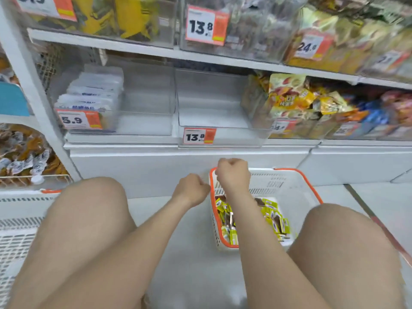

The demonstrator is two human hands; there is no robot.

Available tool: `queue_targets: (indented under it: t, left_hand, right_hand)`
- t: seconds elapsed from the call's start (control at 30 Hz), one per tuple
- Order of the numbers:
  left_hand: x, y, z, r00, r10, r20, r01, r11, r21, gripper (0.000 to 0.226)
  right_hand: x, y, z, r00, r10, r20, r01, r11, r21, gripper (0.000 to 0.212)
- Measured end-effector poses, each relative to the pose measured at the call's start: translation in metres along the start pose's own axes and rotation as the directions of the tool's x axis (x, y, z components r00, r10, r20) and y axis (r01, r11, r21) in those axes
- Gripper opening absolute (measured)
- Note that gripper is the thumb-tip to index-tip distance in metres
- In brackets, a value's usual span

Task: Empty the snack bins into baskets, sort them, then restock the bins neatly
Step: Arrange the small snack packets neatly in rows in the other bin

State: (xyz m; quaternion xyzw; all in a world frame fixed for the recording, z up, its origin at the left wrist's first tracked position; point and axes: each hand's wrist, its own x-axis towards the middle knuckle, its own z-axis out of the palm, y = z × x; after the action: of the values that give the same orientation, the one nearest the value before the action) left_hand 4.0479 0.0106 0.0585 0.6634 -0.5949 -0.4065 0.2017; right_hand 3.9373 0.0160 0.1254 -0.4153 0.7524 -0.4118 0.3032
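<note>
Both my fists hang at the basket point(296, 188), nothing showing in either.
My left hand point(191, 190) is curled just outside its rim, my right hand point(233, 175) above it; yellow-green packets point(274, 216) lie below.

Bright even light, motion-blurred, edges warped.

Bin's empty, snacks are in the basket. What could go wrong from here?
1. The empty clear bin seems to overhang the shelf edge; the right hand, just below it, could knock it off when rising.
2. The yellow-green packets lie jumbled in the basket; grabbed by handfuls, they would likely go back untidy.
3. The heaped bin beside the empty one bulges; its packets could spill across and mix.
</note>
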Motion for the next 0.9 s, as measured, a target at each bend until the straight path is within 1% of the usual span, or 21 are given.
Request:
queue_targets:
  t: [0.07, 0.1, 0.17, 0.2, 0.27, 0.3, 0.33, 0.37, 0.4, 0.43, 0.47, 0.5, 0.53, 0.57, 0.6, 0.63, 0.67, 0.7, 0.73, 0.77, 0.9]
  left_hand:
    - [0.009, -0.009, 0.031, 1.0, -0.029, 0.0, 0.029, 0.999, 0.014, 0.021]
    - [0.013, -0.015, 0.047, 0.999, -0.042, -0.001, 0.042, 0.999, 0.022, 0.02]
    - [0.021, -0.028, 0.078, 0.997, -0.07, 0.026, 0.069, 0.996, 0.051, 0.021]
    - [0.024, -0.035, 0.093, 0.995, -0.09, 0.051, 0.087, 0.995, 0.055, 0.027]
    - [0.033, -0.046, 0.115, 0.989, -0.117, 0.085, 0.114, 0.993, 0.039, 0.04]
    - [0.041, -0.053, 0.125, 0.987, -0.129, 0.096, 0.126, 0.991, 0.038, 0.043]
    - [0.047, -0.058, 0.132, 0.986, -0.137, 0.098, 0.133, 0.99, 0.044, 0.044]
    - [0.06, -0.069, 0.142, 0.985, -0.15, 0.091, 0.145, 0.988, 0.054, 0.044]
    - [0.068, -0.073, 0.146, 0.982, -0.168, 0.083, 0.163, 0.985, 0.06, 0.044]
    - [0.072, -0.072, 0.148, 0.98, -0.185, 0.079, 0.181, 0.982, 0.057, 0.046]
    - [0.071, -0.064, 0.145, 0.978, -0.195, 0.076, 0.191, 0.98, 0.059, 0.047]
    - [0.065, -0.05, 0.139, 0.978, -0.199, 0.069, 0.194, 0.978, 0.071, 0.048]
    - [0.063, -0.043, 0.138, 0.978, -0.202, 0.059, 0.195, 0.976, 0.099, 0.048]
    - [0.06, -0.039, 0.136, 0.978, -0.205, 0.048, 0.197, 0.972, 0.127, 0.047]
    - [0.058, -0.039, 0.134, 0.978, -0.205, 0.037, 0.197, 0.969, 0.151, 0.045]
    - [0.057, -0.041, 0.131, 0.978, -0.205, 0.025, 0.198, 0.964, 0.176, 0.044]
    - [0.056, -0.046, 0.126, 0.979, -0.203, 0.01, 0.197, 0.96, 0.199, 0.043]
    - [0.054, -0.052, 0.118, 0.978, -0.209, -0.006, 0.205, 0.953, 0.223, 0.043]
    - [0.051, -0.059, 0.11, 0.977, -0.213, -0.025, 0.212, 0.946, 0.244, 0.042]
    - [0.048, -0.067, 0.101, 0.974, -0.222, -0.047, 0.226, 0.938, 0.262, 0.042]
    - [0.022, -0.103, 0.065, 0.954, -0.257, -0.157, 0.294, 0.906, 0.305, 0.039]
  right_hand:
    - [0.006, 0.041, -0.024, 0.999, 0.001, -0.045, -0.006, 0.994, -0.113, 0.034]
    - [0.012, 0.065, -0.033, 0.997, 0.028, -0.072, -0.037, 0.992, -0.121, 0.033]
    - [0.027, 0.11, -0.043, 0.974, 0.192, -0.121, -0.198, 0.98, -0.037, 0.027]
    - [0.037, 0.134, -0.041, 0.944, 0.303, -0.128, -0.3, 0.953, 0.04, 0.025]
    - [0.052, 0.164, -0.038, 0.864, 0.502, -0.032, -0.486, 0.85, 0.201, 0.021]
    - [0.059, 0.173, -0.037, 0.829, 0.558, 0.045, -0.553, 0.804, 0.22, 0.016]
    - [0.064, 0.177, -0.035, 0.818, 0.567, 0.099, -0.575, 0.796, 0.19, 0.015]
    - [0.068, 0.176, -0.034, 0.83, 0.536, 0.152, -0.554, 0.823, 0.123, 0.017]
    - [0.072, 0.174, -0.033, 0.865, 0.47, 0.174, -0.48, 0.877, 0.021, 0.021]
    - [0.076, 0.172, -0.033, 0.902, 0.381, 0.203, -0.368, 0.924, -0.102, 0.027]
    - [0.079, 0.171, -0.033, 0.926, 0.287, 0.245, -0.239, 0.948, -0.209, 0.032]
    - [0.082, 0.171, -0.034, 0.932, 0.199, 0.302, -0.107, 0.949, -0.295, 0.034]
    - [0.085, 0.169, -0.036, 0.924, 0.138, 0.357, -0.003, 0.936, -0.352, 0.03]
    - [0.09, 0.168, -0.041, 0.906, 0.107, 0.409, 0.073, 0.913, -0.401, 0.023]
    - [0.095, 0.167, -0.044, 0.879, 0.096, 0.466, 0.143, 0.881, -0.451, 0.022]
    - [0.101, 0.167, -0.048, 0.839, 0.089, 0.538, 0.232, 0.834, -0.501, 0.025]
    - [0.105, 0.163, -0.052, 0.791, 0.09, 0.605, 0.334, 0.766, -0.55, 0.029]
    - [0.107, 0.159, -0.055, 0.761, 0.096, 0.642, 0.415, 0.688, -0.595, 0.033]
    - [0.109, 0.156, -0.056, 0.746, 0.093, 0.659, 0.467, 0.632, -0.618, 0.035]
    - [0.108, 0.153, -0.056, 0.738, 0.092, 0.668, 0.494, 0.602, -0.628, 0.037]
    - [0.087, 0.152, -0.04, 0.715, 0.072, 0.695, 0.547, 0.562, -0.621, 0.036]
